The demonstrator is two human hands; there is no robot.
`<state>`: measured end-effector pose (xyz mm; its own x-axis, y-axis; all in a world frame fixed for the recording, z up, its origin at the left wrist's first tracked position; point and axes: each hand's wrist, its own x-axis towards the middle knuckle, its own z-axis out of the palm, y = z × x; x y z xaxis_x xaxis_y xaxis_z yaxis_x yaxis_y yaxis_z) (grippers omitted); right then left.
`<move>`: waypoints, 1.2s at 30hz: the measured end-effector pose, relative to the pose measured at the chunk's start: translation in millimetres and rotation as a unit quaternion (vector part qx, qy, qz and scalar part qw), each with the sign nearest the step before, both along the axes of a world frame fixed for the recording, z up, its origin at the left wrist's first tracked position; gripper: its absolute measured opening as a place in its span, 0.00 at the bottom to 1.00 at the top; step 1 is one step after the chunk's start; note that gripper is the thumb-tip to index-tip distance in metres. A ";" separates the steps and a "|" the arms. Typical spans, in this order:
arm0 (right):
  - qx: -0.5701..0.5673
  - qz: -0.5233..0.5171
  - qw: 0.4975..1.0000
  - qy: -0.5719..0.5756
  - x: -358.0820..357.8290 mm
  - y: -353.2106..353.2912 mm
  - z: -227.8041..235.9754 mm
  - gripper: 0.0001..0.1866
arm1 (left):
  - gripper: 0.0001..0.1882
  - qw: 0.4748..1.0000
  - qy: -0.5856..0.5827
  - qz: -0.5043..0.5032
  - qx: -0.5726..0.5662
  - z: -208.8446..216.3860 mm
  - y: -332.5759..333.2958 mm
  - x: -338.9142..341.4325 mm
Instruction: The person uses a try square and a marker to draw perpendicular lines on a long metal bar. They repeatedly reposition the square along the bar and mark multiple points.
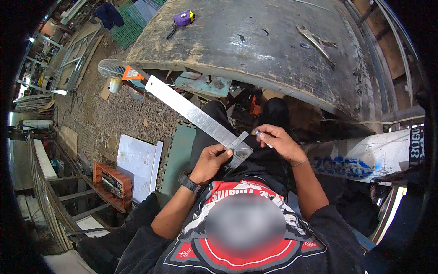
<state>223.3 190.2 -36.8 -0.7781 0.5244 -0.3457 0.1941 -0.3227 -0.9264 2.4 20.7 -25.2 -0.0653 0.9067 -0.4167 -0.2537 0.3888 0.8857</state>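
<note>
A long flat silver metal bar point(189, 111) with a hole at its far end slants across my lap. At its near end lies a small metal square point(240, 156) with a raised edge. My left hand point(211, 163) grips the two together, its thumb pressing on the metal beside the square. Just to the right, my right hand point(279, 142) pinches a slim pale pen-like marker point(263, 137), apart from the bar. Its tip is partly hidden by the fingers.
A worn dark worktable point(219, 45) stands ahead, bearing a purple tape measure point(184, 18) and locking pliers point(316, 44). A white fan point(113, 71) is on the gravel at left. An orange crate point(112, 185) and grey panel point(135, 164) sit at lower left; a white cylinder point(360, 157) lies right.
</note>
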 end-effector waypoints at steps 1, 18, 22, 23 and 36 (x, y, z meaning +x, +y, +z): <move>-0.015 -0.019 1.000 0.004 -1.3 -4.2 0.8 0.16 | 0.10 1.000 0.008 0.000 -0.002 -0.7 0.1 0.0; -0.050 -0.026 0.995 0.081 -29.2 -50.3 -0.1 0.12 | 0.09 0.996 -0.053 0.073 0.018 9.4 9.1 -1.9; -0.016 -0.012 0.997 0.070 -30.7 -47.8 -0.4 0.14 | 0.10 0.997 -0.027 0.064 -0.015 9.5 11.5 -1.8; -0.018 -0.016 0.997 0.076 -30.6 -48.0 -0.5 0.14 | 0.10 0.997 -0.042 0.065 0.006 8.7 11.6 -1.5; -0.013 -0.013 0.999 0.028 -32.0 -44.8 4.1 0.15 | 0.13 0.994 -0.066 0.089 0.015 -1.7 17.0 -0.5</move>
